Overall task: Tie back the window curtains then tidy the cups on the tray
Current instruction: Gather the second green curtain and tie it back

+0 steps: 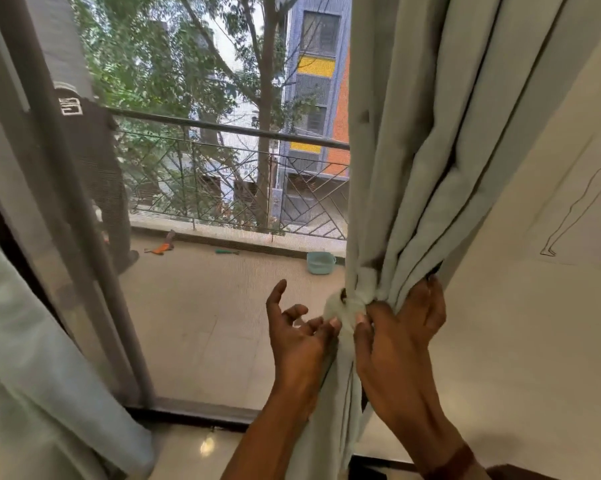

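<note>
The pale grey-green right curtain hangs gathered against the wall and is bunched into a knot at waist height. My right hand wraps around the gathered cloth just right of the knot, thumb and fingers pinching it. My left hand sits left of the knot with fingers spread; its fingertips touch the knot's lower edge. The left curtain hangs loose at the lower left. No tray or cups are in view.
A sliding screen door frame stands at left. Beyond it lies a balcony floor with a teal tub, small tools and a metal railing. A person's dark trouser leg stands outside. The white wall at right bears a line drawing.
</note>
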